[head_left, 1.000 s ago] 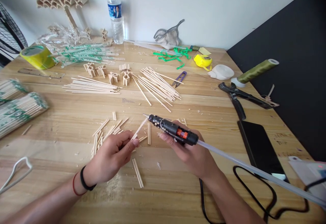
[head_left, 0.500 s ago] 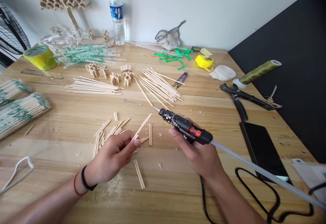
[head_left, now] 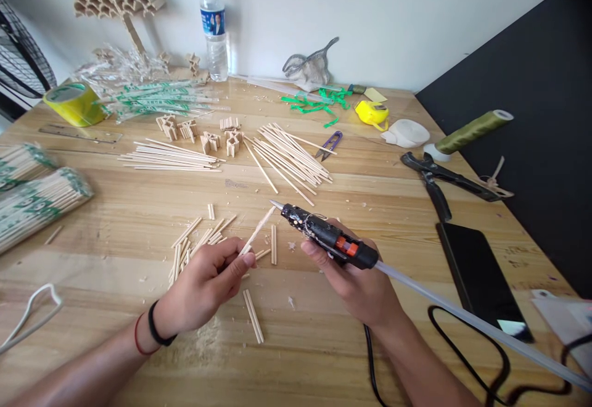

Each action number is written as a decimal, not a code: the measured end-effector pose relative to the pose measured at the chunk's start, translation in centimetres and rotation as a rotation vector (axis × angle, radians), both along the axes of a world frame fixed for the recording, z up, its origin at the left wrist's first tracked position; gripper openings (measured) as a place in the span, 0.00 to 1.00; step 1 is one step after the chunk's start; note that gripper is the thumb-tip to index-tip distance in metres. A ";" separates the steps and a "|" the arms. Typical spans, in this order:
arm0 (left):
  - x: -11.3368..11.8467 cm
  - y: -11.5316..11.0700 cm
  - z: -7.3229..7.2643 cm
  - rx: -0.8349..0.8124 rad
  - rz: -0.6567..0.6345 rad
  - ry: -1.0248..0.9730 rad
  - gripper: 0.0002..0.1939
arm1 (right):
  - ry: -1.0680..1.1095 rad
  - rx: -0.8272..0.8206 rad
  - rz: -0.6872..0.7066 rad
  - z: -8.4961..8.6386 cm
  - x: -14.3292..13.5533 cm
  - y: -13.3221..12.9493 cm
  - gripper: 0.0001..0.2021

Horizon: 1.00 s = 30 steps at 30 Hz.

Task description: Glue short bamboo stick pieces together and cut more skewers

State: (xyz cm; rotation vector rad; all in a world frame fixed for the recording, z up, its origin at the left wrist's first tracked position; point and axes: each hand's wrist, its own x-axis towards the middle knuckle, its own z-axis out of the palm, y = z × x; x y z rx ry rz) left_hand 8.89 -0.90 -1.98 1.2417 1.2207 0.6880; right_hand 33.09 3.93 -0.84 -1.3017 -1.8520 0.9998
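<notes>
Between the thumb and fingers of my left hand (head_left: 215, 283) is a short wooden stick (head_left: 255, 234), tilted up to the right. My right hand (head_left: 356, 280) is wrapped round a black hot glue gun (head_left: 324, 234) with a clear glue stick (head_left: 462, 311) trailing from its back end. The gun's metal nozzle is close to the stick's upper tip; whether they touch I cannot tell. Short cut sticks (head_left: 203, 240) lie under and behind my left hand, partly hidden by it. A glued pair of sticks (head_left: 253, 316) lies nearer to me.
Long sticks (head_left: 291, 157) and small star-shaped stick pieces (head_left: 234, 142) lie farther back. A water bottle (head_left: 215, 37) stands by the wall. Pliers (head_left: 444, 179), a phone (head_left: 483, 277) and a black cable (head_left: 462, 339) are on the right. Packed sticks (head_left: 41, 209) lie on the left.
My right hand has moved the glue gun slightly left and down, bringing its nozzle to the stick's tip. My left hand has hardly moved.
</notes>
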 end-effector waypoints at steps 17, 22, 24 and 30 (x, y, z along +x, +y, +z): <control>-0.1 -0.2 -0.3 -0.047 0.023 -0.144 0.26 | 0.069 -0.008 0.157 -0.3 -0.3 -0.2 0.11; -0.2 -0.1 -0.3 -0.012 0.004 -0.072 0.26 | 0.085 -0.057 0.231 -0.3 -0.2 -0.2 0.09; -0.2 -0.1 -0.4 -0.006 0.000 -0.049 0.26 | 0.074 -0.046 0.157 -0.4 -0.1 -0.1 0.09; -0.2 -0.1 -0.6 0.002 -0.007 -0.023 0.26 | 0.082 -0.083 0.202 -0.4 -0.2 0.0 0.10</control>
